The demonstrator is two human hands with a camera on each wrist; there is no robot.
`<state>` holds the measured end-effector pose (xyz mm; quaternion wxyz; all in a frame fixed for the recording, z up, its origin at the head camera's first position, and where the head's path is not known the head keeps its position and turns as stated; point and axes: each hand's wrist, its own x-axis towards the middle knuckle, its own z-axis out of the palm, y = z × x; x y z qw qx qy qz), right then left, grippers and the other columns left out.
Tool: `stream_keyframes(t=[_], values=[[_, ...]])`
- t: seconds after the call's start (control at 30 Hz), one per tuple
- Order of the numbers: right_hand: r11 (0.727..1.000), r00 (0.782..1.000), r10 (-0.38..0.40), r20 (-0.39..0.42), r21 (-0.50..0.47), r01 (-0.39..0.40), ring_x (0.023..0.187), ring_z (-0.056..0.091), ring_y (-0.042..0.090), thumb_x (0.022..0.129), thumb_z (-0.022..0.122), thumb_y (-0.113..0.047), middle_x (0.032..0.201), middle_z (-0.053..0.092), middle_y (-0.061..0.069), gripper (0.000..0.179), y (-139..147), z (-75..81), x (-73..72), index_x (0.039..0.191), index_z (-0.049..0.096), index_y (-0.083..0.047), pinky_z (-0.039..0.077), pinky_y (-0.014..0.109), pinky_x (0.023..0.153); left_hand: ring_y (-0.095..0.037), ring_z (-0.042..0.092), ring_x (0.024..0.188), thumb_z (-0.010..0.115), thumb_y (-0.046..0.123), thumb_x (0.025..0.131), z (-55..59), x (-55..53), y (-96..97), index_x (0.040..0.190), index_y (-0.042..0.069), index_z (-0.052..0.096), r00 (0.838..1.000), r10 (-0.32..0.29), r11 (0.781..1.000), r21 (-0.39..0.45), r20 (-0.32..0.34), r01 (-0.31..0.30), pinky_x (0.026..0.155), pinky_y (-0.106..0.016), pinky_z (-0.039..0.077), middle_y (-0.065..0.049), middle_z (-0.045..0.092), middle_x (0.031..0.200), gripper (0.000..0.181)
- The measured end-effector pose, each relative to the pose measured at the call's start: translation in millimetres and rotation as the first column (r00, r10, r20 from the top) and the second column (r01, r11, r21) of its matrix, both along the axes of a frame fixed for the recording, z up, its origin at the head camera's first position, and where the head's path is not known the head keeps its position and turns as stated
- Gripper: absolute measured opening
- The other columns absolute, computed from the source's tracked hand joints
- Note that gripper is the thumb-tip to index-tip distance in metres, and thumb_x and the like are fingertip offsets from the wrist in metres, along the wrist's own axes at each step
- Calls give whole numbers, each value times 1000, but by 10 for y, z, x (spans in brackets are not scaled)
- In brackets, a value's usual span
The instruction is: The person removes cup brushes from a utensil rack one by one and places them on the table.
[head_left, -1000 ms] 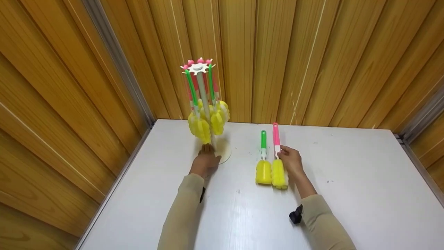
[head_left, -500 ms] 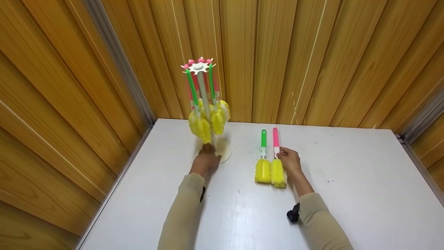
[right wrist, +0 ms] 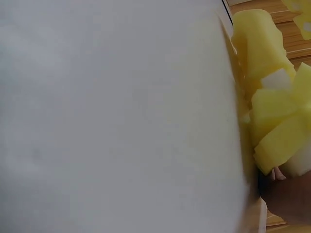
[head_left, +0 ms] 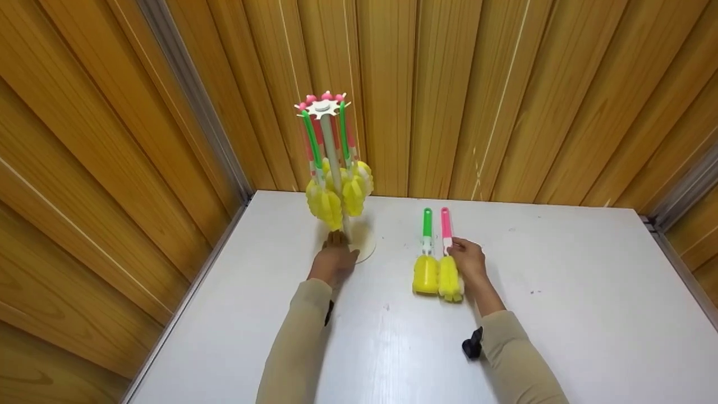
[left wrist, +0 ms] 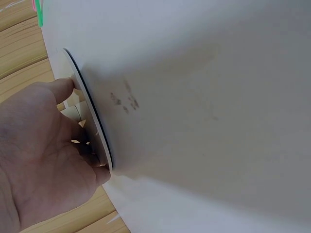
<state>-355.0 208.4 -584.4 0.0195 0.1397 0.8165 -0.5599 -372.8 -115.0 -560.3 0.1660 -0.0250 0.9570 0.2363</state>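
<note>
The left hand (head_left: pixel 335 262) grips the round base (head_left: pixel 366 247) at its 8 o'clock edge, as a second ago; the brush stand (head_left: pixel 330 148) rises toward 12 o'clock, hung with yellow-headed brushes (head_left: pixel 323 207). At 3 o'clock, the green-handled brush (head_left: pixel 426 275) lies on the table (head_left: pixel 572 269). Just beside it, the pink-handled brush (head_left: pixel 450 279), pinched by the right hand (head_left: pixel 470 260), has slid toward 6 o'clock, its top level with its neighbour's.

white table (head_left: pixel 387 353); two brushes (head_left: pixel 426 275); stand (head_left: pixel 330 146)
</note>
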Motion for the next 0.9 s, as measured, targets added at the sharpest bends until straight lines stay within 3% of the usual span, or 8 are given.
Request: stream_keyframes(t=[0.2,0.57,0.83,0.9], values=[[1000,1000,-2,21,-30,2,131,54,35,103,57,-12,143,55,25,48,5,14,-13,148,48,1,43,42,109,-32,8,156,49,46,106,-13,-32,0,164,7,3,1000,0,1000,15,7,0,125,-47,13,-13,0,171,84],[999,997,-19,73,-45,22,131,55,33,103,59,-15,144,56,21,48,47,24,-13,148,50,-1,45,40,108,-32,9,156,50,45,106,-16,10,13,163,6,5,1000,14,1000,17,-9,-14,125,-47,14,-14,2,171,83],[995,998,16,55,92,-21,118,60,34,100,62,-17,132,62,25,43,73,92,-5,136,59,6,48,42,102,-34,8,156,44,45,108,5,33,14,162,1,5,997,-65,996,-68,-44,62,125,-45,13,-17,3,170,80],[994,997,36,64,104,-42,119,58,35,100,61,-17,133,61,26,43,79,116,-8,135,58,8,47,43,104,-34,10,156,45,46,107,5,26,15,162,2,6,998,-53,997,-63,-44,51,125,-45,14,-17,3,170,81]])
